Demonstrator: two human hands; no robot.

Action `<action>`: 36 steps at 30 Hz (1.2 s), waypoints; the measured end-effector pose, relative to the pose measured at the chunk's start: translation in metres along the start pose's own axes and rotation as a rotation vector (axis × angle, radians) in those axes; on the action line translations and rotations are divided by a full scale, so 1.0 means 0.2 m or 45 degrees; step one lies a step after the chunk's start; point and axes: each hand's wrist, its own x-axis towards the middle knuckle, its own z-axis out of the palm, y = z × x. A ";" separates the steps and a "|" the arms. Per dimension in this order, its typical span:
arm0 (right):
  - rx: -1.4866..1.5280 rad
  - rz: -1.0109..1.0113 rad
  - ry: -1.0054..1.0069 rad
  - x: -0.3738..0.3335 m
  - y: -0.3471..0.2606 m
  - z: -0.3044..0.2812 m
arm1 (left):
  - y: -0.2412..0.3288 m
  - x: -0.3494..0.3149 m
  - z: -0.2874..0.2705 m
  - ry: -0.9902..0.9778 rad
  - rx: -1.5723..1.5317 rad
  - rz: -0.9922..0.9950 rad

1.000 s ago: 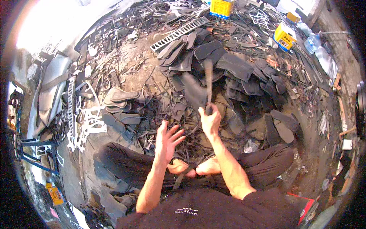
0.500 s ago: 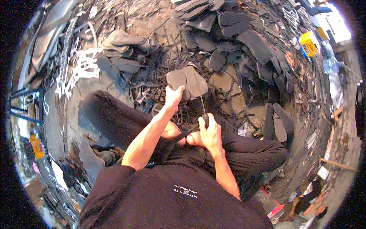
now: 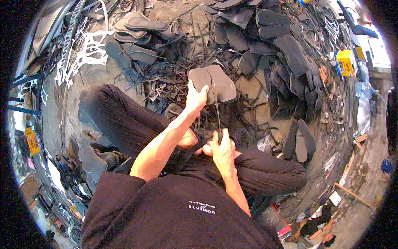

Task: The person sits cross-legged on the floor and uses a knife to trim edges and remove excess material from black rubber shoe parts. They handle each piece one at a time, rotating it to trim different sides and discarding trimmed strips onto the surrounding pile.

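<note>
Your left hand [image 3: 196,95] is clamped on the near-left edge of a dark sheet piece [image 3: 224,85], thumb on top, the other fingers mostly hidden. Your right hand [image 3: 222,149] is wrapped round the handle of a long, thin knife [image 3: 217,106]. Hands apart, the left one farther out.

Position: the piece is ahead of both hands, off the floor as far as can be judged, in front of your crossed legs [image 3: 269,170]. Left hand is touching it and the nearer; right hand sits closer to your body, below the piece in view, joined to it only by the knife's reach.

Axis: blade runs nearly straight away from you, tip leaning a little left. Piece shows two rounded lobes side by side, each longer away from you than across, near ends slanting right. Blade lies along the line between them, right of your left thumb. Cannot tell whether the lobes are joined, or how deep the edge sits.

Around: black strips [image 3: 157,79] beyond your left forearm; pale-topped stack of sole shapes [image 3: 145,21] far left; larger dark pile [image 3: 292,54] far right.
</note>
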 end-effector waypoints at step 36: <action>1.224 -0.436 -0.265 0.52 -0.41 0.07 | 0.45 -0.71 -0.74 -0.646 0.038 0.242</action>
